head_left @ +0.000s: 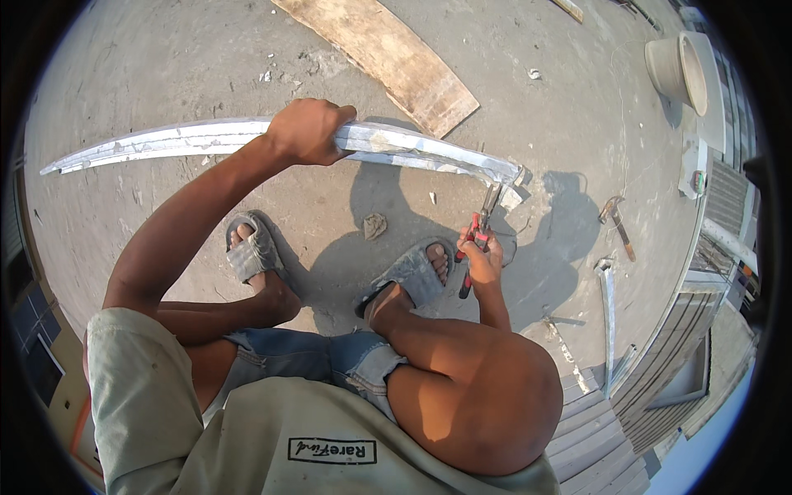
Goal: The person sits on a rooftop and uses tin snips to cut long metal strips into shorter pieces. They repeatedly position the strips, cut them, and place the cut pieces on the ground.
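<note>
Well, a long silvery metal bar (412, 145) stretches sideways over the ground (173, 82) beyond the person's sandals (411, 276), though I can't tell whether it's resting on anything. The left hand (307, 132) is wrapped around it near mid-length, while the right hand's (485, 257) fingers are curled about red-handled pliers (484, 219), their tips up against the bar's ragged right end; whether they've bitten in, I can't make out. I'd judge the step in hand to be working that end, and the next move calls for a firm left hold and a well-seated bite. Just past the bar lies a wooden board (404, 66); toward the ground's right edge are a hammer (620, 228) and, farther off, a pale bucket (667, 70).
</note>
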The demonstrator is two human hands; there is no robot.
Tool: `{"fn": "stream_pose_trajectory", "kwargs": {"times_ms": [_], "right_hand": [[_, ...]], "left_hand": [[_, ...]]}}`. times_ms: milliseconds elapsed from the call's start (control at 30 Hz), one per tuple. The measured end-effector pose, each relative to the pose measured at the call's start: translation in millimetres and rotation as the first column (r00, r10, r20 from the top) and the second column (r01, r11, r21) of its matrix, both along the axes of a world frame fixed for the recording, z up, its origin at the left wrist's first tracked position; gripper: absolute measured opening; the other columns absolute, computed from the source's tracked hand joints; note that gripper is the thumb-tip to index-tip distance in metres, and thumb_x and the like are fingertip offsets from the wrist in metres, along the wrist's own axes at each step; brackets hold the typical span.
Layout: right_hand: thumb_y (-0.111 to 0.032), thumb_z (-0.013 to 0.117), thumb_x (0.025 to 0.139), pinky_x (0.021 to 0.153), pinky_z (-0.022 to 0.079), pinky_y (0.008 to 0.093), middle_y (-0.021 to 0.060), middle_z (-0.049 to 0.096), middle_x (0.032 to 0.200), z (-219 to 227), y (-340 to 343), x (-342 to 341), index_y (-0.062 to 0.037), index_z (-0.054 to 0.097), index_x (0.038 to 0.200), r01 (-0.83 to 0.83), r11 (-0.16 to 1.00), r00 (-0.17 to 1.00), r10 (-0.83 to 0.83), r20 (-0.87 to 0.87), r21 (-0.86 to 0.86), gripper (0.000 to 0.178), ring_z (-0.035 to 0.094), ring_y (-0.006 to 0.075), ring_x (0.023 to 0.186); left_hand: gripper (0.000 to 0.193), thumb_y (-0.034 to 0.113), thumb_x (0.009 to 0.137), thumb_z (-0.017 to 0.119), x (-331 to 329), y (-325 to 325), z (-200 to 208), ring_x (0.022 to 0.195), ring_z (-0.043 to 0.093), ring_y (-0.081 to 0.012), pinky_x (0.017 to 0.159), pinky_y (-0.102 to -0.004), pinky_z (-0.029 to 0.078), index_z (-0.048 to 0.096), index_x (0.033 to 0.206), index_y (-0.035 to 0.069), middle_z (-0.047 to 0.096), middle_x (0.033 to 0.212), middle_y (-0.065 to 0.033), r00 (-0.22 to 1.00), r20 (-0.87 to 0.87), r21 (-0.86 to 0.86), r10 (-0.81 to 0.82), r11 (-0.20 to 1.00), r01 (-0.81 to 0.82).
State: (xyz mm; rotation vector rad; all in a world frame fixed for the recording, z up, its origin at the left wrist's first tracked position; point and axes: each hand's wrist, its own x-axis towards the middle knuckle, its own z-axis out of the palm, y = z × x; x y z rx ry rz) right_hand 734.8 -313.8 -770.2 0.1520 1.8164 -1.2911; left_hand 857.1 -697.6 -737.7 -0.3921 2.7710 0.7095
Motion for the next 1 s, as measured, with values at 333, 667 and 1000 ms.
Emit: {"fn": "stream_pose_trajectory", "kwargs": {"times_ms": [333, 667, 1000], "right_hand": [[-0.006, 0.066, 0.079, 0.073, 0.051, 0.0286, 0.0081, 0.063, 0.101, 41.9, -32.8, -14.2, 0.0023, 0.053, 0.132, -0.286, 0.953, 0.958, 0.285, 0.020, 0.099, 0.055, 0.061, 0.0128, 0.084], [-0.016, 0.071, 0.077, 0.075, 0.053, 0.0322, 0.0089, 0.065, 0.095, 44.7, -31.2, 32.9, 0.0040, 0.057, 0.124, -0.426, 0.881, 0.905, 0.414, 0.102, 0.207, 0.053, 0.063, 0.0170, 0.086], [-0.014, 0.080, 0.069, 0.111, 0.039, 0.0343, 0.0234, 0.046, 0.146, 26.5, -0.6, 62.0, 0.0070, 0.029, 0.154, -0.662, 0.661, 0.685, 0.725, -0.073, 0.353, 0.102, 0.046, 0.0297, 0.136]], "left_hand": [[0.045, 0.032, 0.065, 0.088, -10.4, -43.8, 18.0, 0.066, 0.070, -0.0296, 0.066, -0.0390, 0.056, 0.072, 0.091, -0.001, 0.074, 0.079, -0.0157, 0.979, 0.196, 0.242, -0.050, 0.970, 0.001], [0.043, 0.028, 0.064, 0.089, 25.1, -49.7, -2.7, 0.064, 0.067, -0.0232, 0.062, -0.0363, 0.054, 0.073, 0.091, 0.000, 0.073, 0.078, -0.0118, 0.888, 0.434, 0.344, -0.150, 0.939, -0.010], [0.041, 0.030, 0.066, 0.087, 29.8, -58.4, -19.6, 0.067, 0.070, -0.0330, 0.069, -0.0411, 0.056, 0.070, 0.089, 0.000, 0.072, 0.078, -0.0197, 0.977, 0.206, 0.152, -0.057, 0.988, 0.026]]}}
